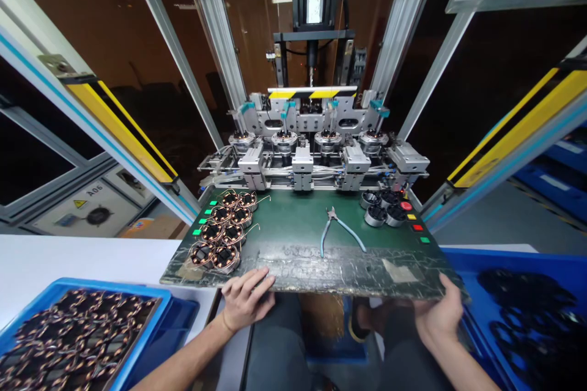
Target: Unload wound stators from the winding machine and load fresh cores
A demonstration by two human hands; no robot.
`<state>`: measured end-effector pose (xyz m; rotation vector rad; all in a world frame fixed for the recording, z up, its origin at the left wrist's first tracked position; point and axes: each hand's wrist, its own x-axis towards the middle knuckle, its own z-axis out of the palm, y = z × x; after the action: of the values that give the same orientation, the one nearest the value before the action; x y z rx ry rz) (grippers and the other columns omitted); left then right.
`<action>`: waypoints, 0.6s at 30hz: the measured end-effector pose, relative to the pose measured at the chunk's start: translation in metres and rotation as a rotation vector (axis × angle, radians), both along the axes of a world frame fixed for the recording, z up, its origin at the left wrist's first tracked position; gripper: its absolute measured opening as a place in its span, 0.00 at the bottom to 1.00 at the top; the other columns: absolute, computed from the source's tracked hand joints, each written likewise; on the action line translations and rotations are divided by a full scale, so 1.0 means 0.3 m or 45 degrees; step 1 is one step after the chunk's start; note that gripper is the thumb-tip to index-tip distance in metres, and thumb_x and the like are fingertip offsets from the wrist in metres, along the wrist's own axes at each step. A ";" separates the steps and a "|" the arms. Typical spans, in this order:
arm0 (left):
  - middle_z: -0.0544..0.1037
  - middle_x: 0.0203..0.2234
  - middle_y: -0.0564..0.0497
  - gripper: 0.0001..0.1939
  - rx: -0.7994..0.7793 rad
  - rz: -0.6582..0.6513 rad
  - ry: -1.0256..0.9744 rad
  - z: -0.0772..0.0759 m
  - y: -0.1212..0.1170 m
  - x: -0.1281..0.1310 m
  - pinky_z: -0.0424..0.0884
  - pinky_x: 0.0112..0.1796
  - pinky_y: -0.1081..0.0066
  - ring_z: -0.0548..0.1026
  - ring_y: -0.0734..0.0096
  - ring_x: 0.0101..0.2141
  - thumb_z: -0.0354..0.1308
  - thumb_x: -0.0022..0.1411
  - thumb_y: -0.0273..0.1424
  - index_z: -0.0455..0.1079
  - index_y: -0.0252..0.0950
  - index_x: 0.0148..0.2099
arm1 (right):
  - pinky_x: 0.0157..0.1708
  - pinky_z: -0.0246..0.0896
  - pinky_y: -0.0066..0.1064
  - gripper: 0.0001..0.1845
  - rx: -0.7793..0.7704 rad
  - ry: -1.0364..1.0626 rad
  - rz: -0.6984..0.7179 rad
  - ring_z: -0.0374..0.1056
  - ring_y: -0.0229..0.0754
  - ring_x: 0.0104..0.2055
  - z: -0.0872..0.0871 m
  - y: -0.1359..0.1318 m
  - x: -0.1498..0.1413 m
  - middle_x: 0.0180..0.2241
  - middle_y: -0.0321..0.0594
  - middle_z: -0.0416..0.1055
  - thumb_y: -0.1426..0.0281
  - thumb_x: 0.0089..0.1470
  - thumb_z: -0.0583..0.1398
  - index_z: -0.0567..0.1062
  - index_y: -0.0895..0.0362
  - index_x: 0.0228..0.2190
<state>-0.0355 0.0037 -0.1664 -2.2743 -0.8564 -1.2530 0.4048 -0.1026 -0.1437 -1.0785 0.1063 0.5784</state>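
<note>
My left hand (pixel 247 299) rests on the front edge of the green work table (pixel 293 238), its fingers laid over the top and holding nothing. At the right front corner, my right hand (pixel 440 314) grips the table edge, thumb on top and the other fingers mostly hidden below. Between and beyond the hands lie cutting pliers (pixel 333 217) with blue handles, jaws pointing away from me. Several copper-wound stator coils (pixel 225 256) stand grouped on the table's left, some with loose wire ends. Several unwound stator cores (pixel 376 215), black and silver, sit at the right back.
Behind the table stands a winding machine (pixel 302 159) with several cores in its holders. Coloured push buttons (pixel 417 228) line both table sides. A blue bin (pixel 160 305) of wound coils is at left; a blue bin (pixel 458 259) of black rings at right. Yellow-black light guards (pixel 123 128) flank the opening.
</note>
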 end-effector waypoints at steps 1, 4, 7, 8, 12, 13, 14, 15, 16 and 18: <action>0.87 0.47 0.53 0.22 -0.001 -0.002 0.000 0.001 0.000 0.000 0.62 0.48 0.57 0.79 0.61 0.47 0.72 0.63 0.38 0.79 0.48 0.59 | 0.41 0.79 0.35 0.24 0.002 0.000 -0.003 0.77 0.45 0.47 -0.002 0.000 0.001 0.49 0.35 0.81 0.59 0.49 0.68 0.82 0.52 0.48; 0.87 0.47 0.53 0.22 -0.002 -0.008 -0.002 0.001 0.000 0.000 0.62 0.49 0.57 0.79 0.62 0.47 0.72 0.62 0.38 0.79 0.48 0.58 | 0.43 0.79 0.37 0.25 0.007 -0.013 0.006 0.77 0.47 0.48 -0.012 0.000 0.005 0.48 0.35 0.81 0.58 0.50 0.68 0.82 0.52 0.49; 0.87 0.48 0.53 0.23 -0.004 -0.011 0.000 -0.001 0.000 -0.002 0.62 0.49 0.58 0.79 0.62 0.48 0.73 0.61 0.37 0.79 0.48 0.58 | 0.44 0.79 0.37 0.24 0.004 -0.011 0.003 0.77 0.47 0.48 -0.018 -0.001 0.006 0.47 0.35 0.82 0.58 0.50 0.68 0.82 0.53 0.49; 0.87 0.48 0.53 0.24 -0.005 -0.009 0.000 -0.003 0.000 -0.003 0.62 0.49 0.58 0.79 0.62 0.48 0.73 0.61 0.37 0.79 0.48 0.59 | 0.43 0.79 0.36 0.24 0.000 -0.006 -0.005 0.77 0.46 0.47 -0.017 -0.002 0.006 0.47 0.35 0.82 0.59 0.50 0.67 0.82 0.53 0.48; 0.87 0.48 0.54 0.28 -0.008 -0.009 -0.002 -0.009 -0.001 -0.006 0.62 0.50 0.58 0.79 0.62 0.48 0.73 0.60 0.37 0.77 0.50 0.63 | 0.41 0.78 0.35 0.24 0.006 0.010 -0.027 0.77 0.46 0.47 -0.007 0.000 0.000 0.49 0.36 0.82 0.60 0.50 0.68 0.83 0.53 0.48; 0.87 0.49 0.54 0.29 -0.011 -0.009 -0.002 -0.010 -0.001 -0.007 0.63 0.51 0.59 0.79 0.62 0.48 0.73 0.60 0.37 0.76 0.51 0.64 | 0.41 0.78 0.35 0.24 0.004 0.015 -0.030 0.77 0.46 0.47 -0.004 0.001 -0.001 0.49 0.36 0.82 0.60 0.49 0.68 0.83 0.53 0.48; 0.86 0.49 0.54 0.31 -0.013 -0.008 -0.003 -0.011 -0.001 -0.008 0.63 0.51 0.59 0.79 0.62 0.48 0.73 0.60 0.38 0.75 0.51 0.65 | 0.42 0.78 0.36 0.24 0.000 0.017 -0.033 0.77 0.46 0.48 -0.001 0.003 -0.003 0.49 0.35 0.82 0.60 0.49 0.68 0.83 0.53 0.48; 0.86 0.49 0.54 0.32 -0.014 -0.007 -0.005 -0.013 -0.001 -0.008 0.63 0.51 0.59 0.79 0.62 0.48 0.74 0.60 0.38 0.74 0.52 0.66 | 0.43 0.78 0.36 0.24 -0.006 0.016 -0.041 0.77 0.47 0.48 0.002 0.004 -0.005 0.49 0.35 0.82 0.60 0.49 0.68 0.83 0.53 0.48; 0.86 0.49 0.55 0.34 -0.016 -0.006 -0.004 -0.014 -0.001 -0.009 0.63 0.52 0.59 0.79 0.62 0.48 0.74 0.60 0.38 0.73 0.53 0.67 | 0.43 0.78 0.36 0.24 -0.011 0.011 -0.049 0.77 0.47 0.49 0.003 0.005 -0.006 0.49 0.35 0.82 0.60 0.49 0.68 0.83 0.53 0.48; 0.86 0.50 0.55 0.37 -0.019 0.000 0.003 -0.018 -0.001 -0.011 0.63 0.53 0.59 0.79 0.62 0.49 0.74 0.60 0.38 0.71 0.54 0.69 | 0.44 0.78 0.36 0.23 -0.021 -0.005 -0.054 0.77 0.47 0.49 0.004 0.007 -0.006 0.48 0.35 0.82 0.59 0.49 0.68 0.82 0.53 0.47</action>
<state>-0.0387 0.0034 -0.1717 -2.2872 -0.8680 -1.2476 0.4029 -0.1006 -0.1427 -1.0912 0.1303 0.5380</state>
